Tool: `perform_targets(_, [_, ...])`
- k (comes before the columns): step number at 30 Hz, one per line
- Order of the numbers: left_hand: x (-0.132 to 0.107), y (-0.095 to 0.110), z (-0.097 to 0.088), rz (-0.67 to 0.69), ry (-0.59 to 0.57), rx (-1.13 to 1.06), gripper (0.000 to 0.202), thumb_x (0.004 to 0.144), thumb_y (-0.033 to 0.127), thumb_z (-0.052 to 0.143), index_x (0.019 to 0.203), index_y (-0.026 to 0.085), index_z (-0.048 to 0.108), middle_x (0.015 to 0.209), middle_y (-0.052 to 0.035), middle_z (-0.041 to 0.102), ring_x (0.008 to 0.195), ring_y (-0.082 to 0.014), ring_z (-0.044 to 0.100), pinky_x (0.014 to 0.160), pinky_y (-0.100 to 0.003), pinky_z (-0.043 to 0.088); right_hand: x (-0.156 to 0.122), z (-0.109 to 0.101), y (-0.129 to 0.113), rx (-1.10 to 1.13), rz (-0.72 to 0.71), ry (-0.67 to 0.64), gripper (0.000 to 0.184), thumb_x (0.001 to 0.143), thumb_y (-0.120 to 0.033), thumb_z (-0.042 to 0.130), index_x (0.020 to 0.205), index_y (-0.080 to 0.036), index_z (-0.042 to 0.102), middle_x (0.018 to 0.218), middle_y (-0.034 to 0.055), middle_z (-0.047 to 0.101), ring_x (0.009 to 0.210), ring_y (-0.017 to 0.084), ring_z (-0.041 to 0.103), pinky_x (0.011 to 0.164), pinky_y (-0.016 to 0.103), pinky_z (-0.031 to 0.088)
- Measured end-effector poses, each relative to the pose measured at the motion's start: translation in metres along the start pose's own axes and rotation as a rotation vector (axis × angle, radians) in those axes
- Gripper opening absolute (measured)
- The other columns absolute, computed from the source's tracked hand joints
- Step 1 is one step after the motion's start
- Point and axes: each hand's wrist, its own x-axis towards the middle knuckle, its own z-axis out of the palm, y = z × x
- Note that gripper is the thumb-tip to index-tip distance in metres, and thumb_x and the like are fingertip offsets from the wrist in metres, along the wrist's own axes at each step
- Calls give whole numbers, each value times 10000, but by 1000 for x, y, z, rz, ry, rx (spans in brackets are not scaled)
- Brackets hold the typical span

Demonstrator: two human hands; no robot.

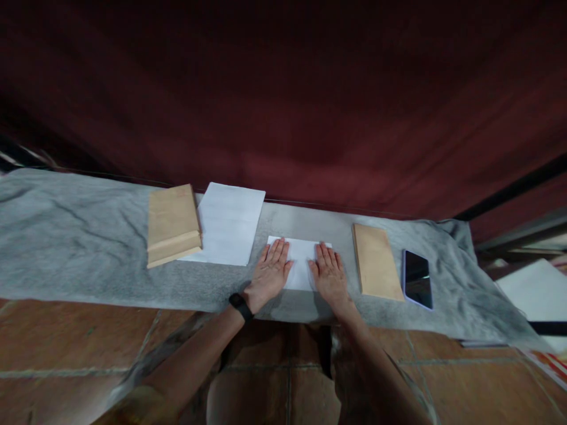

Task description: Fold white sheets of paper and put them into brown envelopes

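Note:
Both my hands lie flat, palms down, on a small folded white paper [300, 255] on a grey cloth [80, 236]. My left hand [269, 273], with a black band on the wrist, covers the paper's left side with fingers stretched out. My right hand [328, 274] presses the right side, fingers spread. Neither hand holds anything.
A stack of brown envelopes [172, 224] lies at the left beside a sheet of white paper [229, 223]. Another brown envelope [376, 261] and a dark phone [417, 278] lie to the right. A dark red curtain [283, 88] hangs behind; tiled floor [80, 354] shows below.

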Motion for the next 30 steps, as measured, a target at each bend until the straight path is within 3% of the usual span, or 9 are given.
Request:
perform_targets(17, [-6, -6, 0, -45, 7, 32, 597, 1040, 371, 262, 1537, 49, 341, 1624, -167, 286, 1525, -260, 233, 1253, -463, 203, -10, -11, 23, -42, 75, 42, 585, 1039, -407, 333, 1508, -65, 403, 1548, 193, 446, 1415, 310, 409, 1165, 511, 291])
perform_targets(24, [-6, -5, -1, -46, 23, 24, 597, 1039, 381, 259, 1547, 76, 329, 1609, -162, 328, 1521, -252, 250, 1245, -467, 221, 0, -32, 25, -14, 222, 6, 399, 977, -307, 443, 1276, -146, 652, 1220, 171, 663, 1074, 304, 591, 948, 429, 445])
perform_targets(30, [-5, -4, -4, -51, -1, 45, 594, 1041, 388, 253, 1521, 59, 375, 1609, -164, 334, 1516, -258, 263, 1247, -454, 210, 2, -38, 22, 61, 320, -69, 312, 994, -280, 444, 1193, -182, 663, 1061, 118, 707, 899, 219, 681, 789, 310, 477])
